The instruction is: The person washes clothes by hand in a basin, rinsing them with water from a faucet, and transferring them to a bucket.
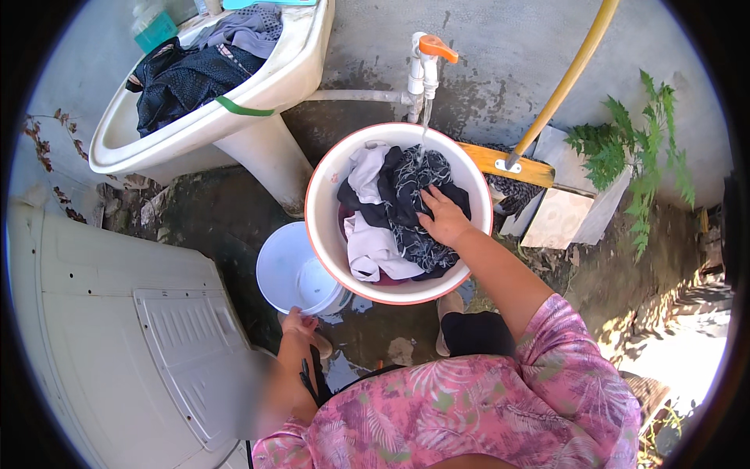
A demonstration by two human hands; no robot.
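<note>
A large white basin [322, 248] with a red rim holds wet laundry under a running tap [430, 66]. My right hand [447, 220] lies with spread fingers on a black-and-white patterned cloth [406, 184] in it. Pale pieces of clothing [373, 242] and black fabric lie beside that cloth. A thin stream of water falls onto the laundry just beyond my fingers. Low to the left stands a pale blue bucket [273, 266], partly behind the basin. My left hand [297, 321] grips the bucket's near rim; the fingertips are partly hidden.
A white pedestal sink [117, 148] at the upper left holds dark clothes [195, 82]. A white appliance panel [94, 266] stands at the left. Against the wall on the right lean a wooden-headed broom or brush [539, 172] and tiles [551, 219], near a green plant [641, 144]. The ground looks wet.
</note>
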